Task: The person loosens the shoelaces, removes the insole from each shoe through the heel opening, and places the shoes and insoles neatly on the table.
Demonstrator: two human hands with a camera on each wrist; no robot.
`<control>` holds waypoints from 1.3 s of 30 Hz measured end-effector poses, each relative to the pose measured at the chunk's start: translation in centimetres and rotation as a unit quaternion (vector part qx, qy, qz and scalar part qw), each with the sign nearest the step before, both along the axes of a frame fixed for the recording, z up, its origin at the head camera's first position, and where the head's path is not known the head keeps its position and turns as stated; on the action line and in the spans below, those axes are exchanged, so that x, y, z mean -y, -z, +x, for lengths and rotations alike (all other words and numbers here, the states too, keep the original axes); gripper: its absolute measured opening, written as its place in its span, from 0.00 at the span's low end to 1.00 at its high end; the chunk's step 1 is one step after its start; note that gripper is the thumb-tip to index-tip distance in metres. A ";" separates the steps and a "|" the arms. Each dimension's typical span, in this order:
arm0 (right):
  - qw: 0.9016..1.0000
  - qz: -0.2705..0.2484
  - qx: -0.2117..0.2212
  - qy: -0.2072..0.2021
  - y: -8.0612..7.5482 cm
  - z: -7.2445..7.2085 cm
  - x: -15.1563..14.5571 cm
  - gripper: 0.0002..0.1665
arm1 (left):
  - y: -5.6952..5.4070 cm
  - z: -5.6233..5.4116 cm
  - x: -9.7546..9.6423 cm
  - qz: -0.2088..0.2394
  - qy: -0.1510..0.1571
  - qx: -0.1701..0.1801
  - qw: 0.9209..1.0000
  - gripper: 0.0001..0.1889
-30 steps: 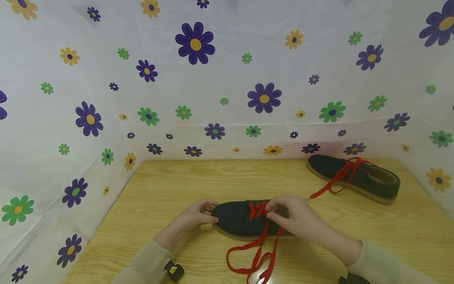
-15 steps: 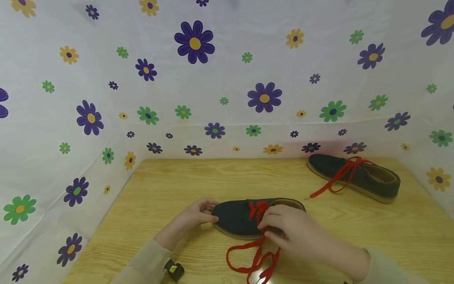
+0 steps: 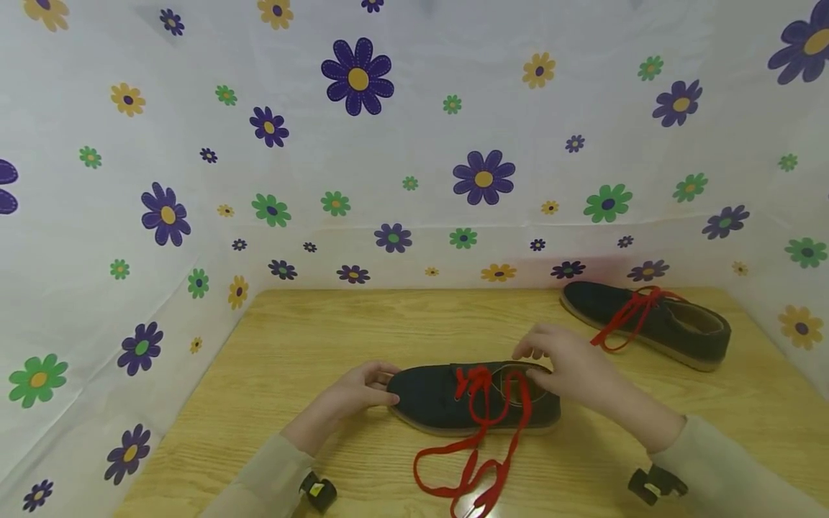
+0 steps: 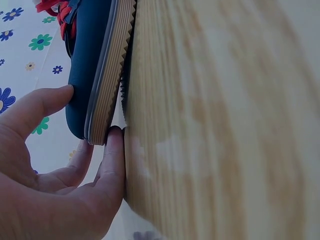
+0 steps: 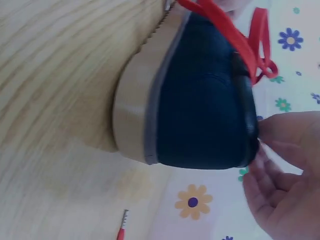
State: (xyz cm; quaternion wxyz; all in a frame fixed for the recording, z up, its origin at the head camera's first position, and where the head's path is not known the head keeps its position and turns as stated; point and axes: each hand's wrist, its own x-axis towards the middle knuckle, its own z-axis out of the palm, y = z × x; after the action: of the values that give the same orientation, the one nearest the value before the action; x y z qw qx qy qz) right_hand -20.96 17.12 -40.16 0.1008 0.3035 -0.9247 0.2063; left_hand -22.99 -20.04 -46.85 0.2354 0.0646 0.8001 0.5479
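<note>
A dark navy lace-up shoe point(image 3: 421, 399) rests sole-down on the wooden table, toe to the left. My left hand point(image 3: 352, 392) holds its toe, thumb on the near side; in the left wrist view a finger point(image 4: 115, 155) reaches beside the ridged sole. Over the heel opening is my right hand point(image 3: 576, 363), fingers loosely bent at the far rim. In the right wrist view its thumb point(image 5: 282, 131) is right at the heel collar. The red shoelace point(image 3: 526, 414) runs from the eyelets, drapes across the opening and hangs in loops over the near side.
A matching navy shoe point(image 3: 592, 298) with red laces point(image 3: 618, 327) lies at the table's back right. Flower-printed white cloth point(image 3: 414, 137) walls in the wooden table point(image 3: 337, 324) at the back and sides. A red lace tip point(image 5: 123, 225) lies behind the near shoe's heel.
My right hand has left the laces and moved back and right to the heel opening. One lace strand now drapes over that opening. The left hand stays at the toe.
</note>
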 end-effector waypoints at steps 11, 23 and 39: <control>1.000 0.000 0.006 0.007 1.8 0.5 0.9 0.19 | 0.5 0.1 -0.1 0.009 0.002 -0.010 1.000 0.30; 0.991 -0.026 0.006 -0.131 1.2 1.2 0.2 0.13 | 0.4 0.2 0.0 0.008 0.007 -0.008 1.000 0.31; 0.999 0.017 0.019 -0.047 -0.5 -0.5 -0.2 0.09 | -1.2 -0.1 0.1 0.002 0.004 0.021 1.000 0.30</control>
State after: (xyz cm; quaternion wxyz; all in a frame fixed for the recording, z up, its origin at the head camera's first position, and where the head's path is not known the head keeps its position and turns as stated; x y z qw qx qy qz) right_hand -21.48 17.29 -39.66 0.0681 0.3439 -0.9147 0.2008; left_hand -23.10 -20.15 -45.63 0.2541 0.0563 0.7937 0.5498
